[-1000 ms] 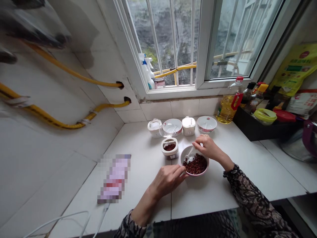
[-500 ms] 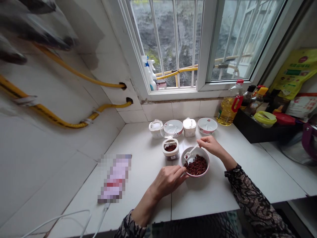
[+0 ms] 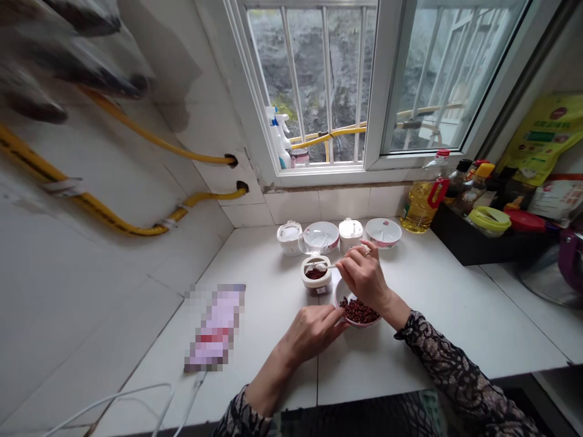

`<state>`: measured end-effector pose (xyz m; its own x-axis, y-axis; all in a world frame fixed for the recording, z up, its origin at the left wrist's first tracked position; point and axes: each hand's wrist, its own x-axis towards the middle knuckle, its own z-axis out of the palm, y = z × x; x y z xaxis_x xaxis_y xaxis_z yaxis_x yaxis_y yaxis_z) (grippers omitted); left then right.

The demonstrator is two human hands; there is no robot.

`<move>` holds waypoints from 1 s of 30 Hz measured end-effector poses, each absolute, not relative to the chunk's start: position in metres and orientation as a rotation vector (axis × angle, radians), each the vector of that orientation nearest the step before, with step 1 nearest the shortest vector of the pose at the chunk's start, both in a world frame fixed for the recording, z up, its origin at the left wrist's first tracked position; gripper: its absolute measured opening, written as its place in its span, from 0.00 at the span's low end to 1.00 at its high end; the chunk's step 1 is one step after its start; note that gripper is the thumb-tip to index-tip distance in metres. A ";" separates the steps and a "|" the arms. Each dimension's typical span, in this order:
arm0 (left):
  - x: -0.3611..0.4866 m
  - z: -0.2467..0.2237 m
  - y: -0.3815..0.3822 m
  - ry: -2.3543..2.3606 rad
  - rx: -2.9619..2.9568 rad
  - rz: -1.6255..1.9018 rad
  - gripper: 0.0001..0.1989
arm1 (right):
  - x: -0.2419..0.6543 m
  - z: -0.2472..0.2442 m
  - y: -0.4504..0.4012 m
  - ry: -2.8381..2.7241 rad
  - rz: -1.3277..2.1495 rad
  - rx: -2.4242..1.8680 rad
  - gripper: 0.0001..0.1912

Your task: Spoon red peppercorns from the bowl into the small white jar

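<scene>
My right hand pinches the handle of a small white spoon, whose bowl is over the mouth of an open seasoning jar. Dark red peppercorns lie inside that jar. Right of it stands a white bowl with a pink rim, partly hidden under my right hand. Dark red peppercorns fill its near side. My left hand grips the bowl's near left rim, thumb and fingers closed on it.
Behind are two lidded white jars and two white bowls. An oil bottle and a black rack of bottles stand at right. A blurred-out purple item with a white cable lies left.
My right hand has moved left with the spoon, from above the bowl to the jar's mouth. My left hand stays at the bowl's rim.
</scene>
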<state>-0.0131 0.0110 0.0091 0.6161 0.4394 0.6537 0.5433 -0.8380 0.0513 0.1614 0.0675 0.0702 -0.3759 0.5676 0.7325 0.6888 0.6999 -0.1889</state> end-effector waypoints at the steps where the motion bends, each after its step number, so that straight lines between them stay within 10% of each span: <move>1: -0.013 0.009 0.011 -0.823 -2.683 -1.023 0.10 | 0.162 0.071 0.068 -2.090 -0.201 -0.943 0.16; 30: -0.014 0.010 0.010 -0.816 -2.695 -1.009 0.09 | 0.212 0.055 0.082 -2.216 0.523 -1.301 0.22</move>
<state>-0.0136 0.0105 0.0104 0.6255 0.4382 0.6455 0.5396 -0.8406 0.0478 0.2123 0.0816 0.0548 -0.4085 0.8821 0.2348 0.6841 0.4661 -0.5610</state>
